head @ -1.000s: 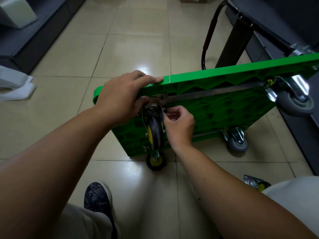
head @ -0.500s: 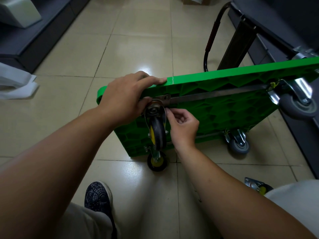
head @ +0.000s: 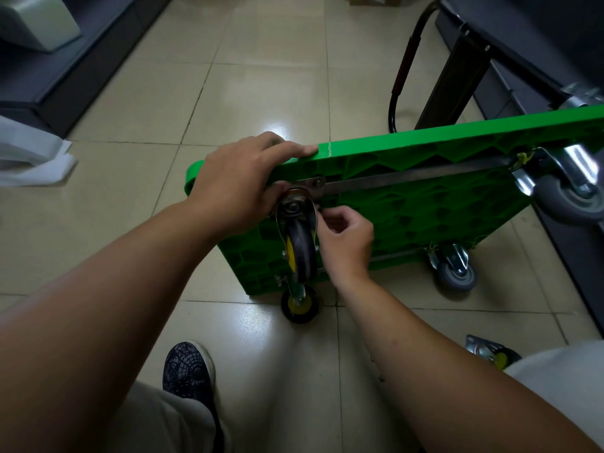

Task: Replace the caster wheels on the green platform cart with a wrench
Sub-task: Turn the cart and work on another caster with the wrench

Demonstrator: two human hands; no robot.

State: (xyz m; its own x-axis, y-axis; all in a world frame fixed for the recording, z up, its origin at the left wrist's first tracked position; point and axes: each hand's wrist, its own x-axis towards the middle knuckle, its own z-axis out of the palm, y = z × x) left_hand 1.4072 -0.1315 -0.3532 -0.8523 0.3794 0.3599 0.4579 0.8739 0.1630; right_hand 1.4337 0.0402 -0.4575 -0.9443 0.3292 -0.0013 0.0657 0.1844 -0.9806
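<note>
Head view, left hand [head: 235, 188] gripping green cart [head: 425, 217] edge, right hand [head: 346, 243] pinching at black caster [head: 302, 250], loose caster [head: 490, 353] on floor [head: 261, 76]

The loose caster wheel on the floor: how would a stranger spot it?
Find the green platform cart tipped on its edge on the tiled floor. Look down and right of it, beside the person's pale trouser knee. The loose caster lies there alone, attached to nothing, unlike the casters on the cart.

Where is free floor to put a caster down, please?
Bare tiles beyond the cart, between white bag and handle; also between shoe and cart. Crowded: right of the cart, by grey casters, loose caster and shelf base.
</note>
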